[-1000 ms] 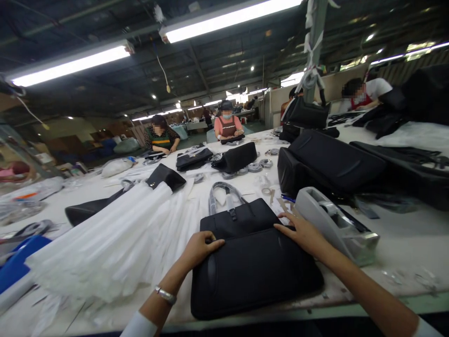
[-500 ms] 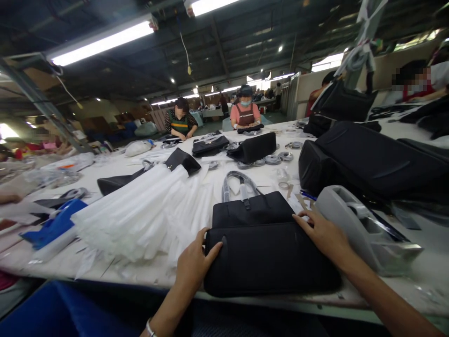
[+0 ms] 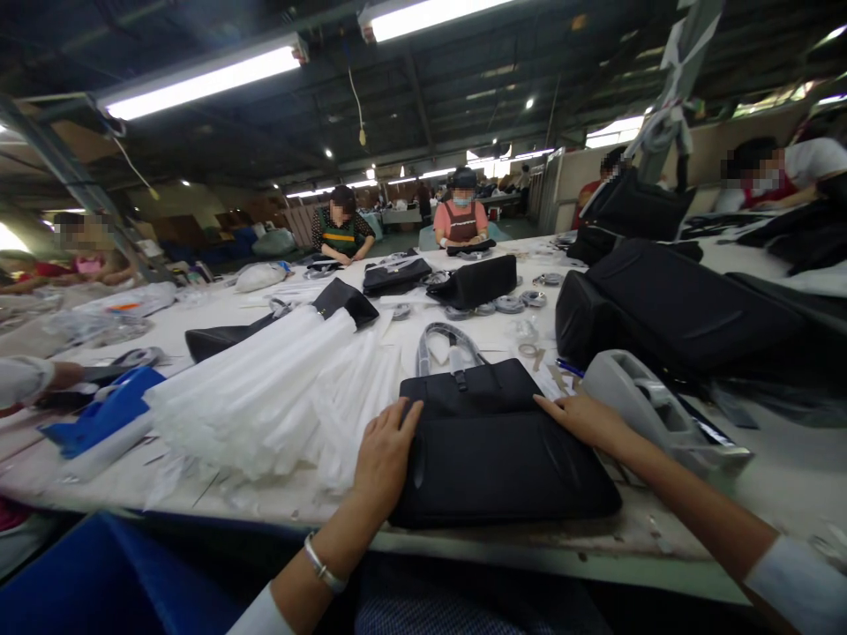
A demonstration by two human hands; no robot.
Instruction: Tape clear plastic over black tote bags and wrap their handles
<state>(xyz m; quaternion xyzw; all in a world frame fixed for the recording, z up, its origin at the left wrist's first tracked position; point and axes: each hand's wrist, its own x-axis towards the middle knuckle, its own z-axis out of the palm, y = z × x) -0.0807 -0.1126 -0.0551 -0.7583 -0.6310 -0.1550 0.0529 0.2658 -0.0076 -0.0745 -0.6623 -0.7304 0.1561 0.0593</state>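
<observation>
A black bag point(image 3: 496, 467) lies flat on the white table near its front edge. Its handle point(image 3: 433, 339), wrapped in clear plastic, stands up at the far side. My left hand point(image 3: 389, 441) rests along the bag's left edge, fingers stretched out and pointing away from me. On the upper right edge of the bag lies my right hand point(image 3: 582, 422), its fingers extended. Neither hand is closed round anything.
White wrapping sheets point(image 3: 251, 397) are piled left of the bag. A grey tape dispenser point(image 3: 635, 406) stands at the right, a blue one point(image 3: 109, 410) at the left. Black bags point(image 3: 688, 300) lie behind at the right. Several people sit around the table.
The bag has shifted slightly away from me and its front part now lies flatter. My left hand has moved up its left edge and straightened its fingers. A neighbour's hand now shows more at the left.
</observation>
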